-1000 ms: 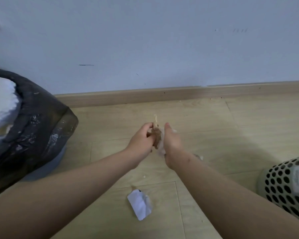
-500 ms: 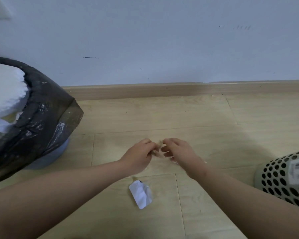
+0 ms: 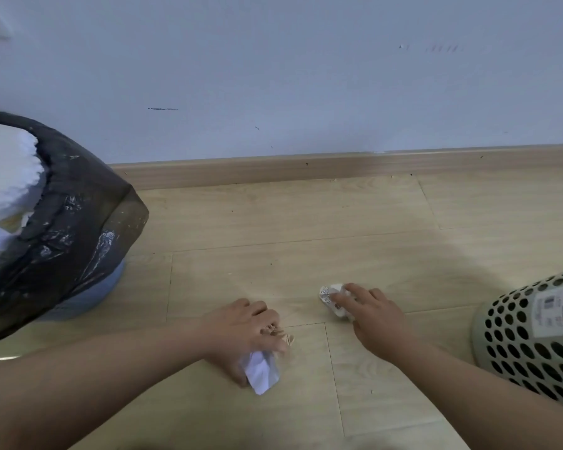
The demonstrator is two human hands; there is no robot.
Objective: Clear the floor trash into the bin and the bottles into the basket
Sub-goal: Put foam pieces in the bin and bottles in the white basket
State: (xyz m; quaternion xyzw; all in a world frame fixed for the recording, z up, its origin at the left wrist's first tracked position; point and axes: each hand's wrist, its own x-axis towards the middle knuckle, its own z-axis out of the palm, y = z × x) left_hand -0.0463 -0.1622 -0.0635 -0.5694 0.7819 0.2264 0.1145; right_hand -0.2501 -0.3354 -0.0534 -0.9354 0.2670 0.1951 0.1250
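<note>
My left hand (image 3: 244,332) is low on the wooden floor, curled around a small brown scrap (image 3: 281,332), with its fingers over a crumpled white paper (image 3: 260,373). My right hand (image 3: 371,315) reaches to the right of it, fingertips resting on a crumpled printed wrapper (image 3: 330,298) that lies on the floor. The bin (image 3: 78,228), lined with a black bag and full of white trash, stands at the left. A perforated pale basket (image 3: 533,345) lies at the right edge. No bottles are visible.
A wooden skirting board (image 3: 306,167) runs along the pale wall behind the floor. Small crumbs dot the planks. Open floor lies between the bin and the basket.
My hands have parted and dropped to the floor. The left one came down onto the white paper with the brown scrap in it; the right one moved right onto the printed wrapper.
</note>
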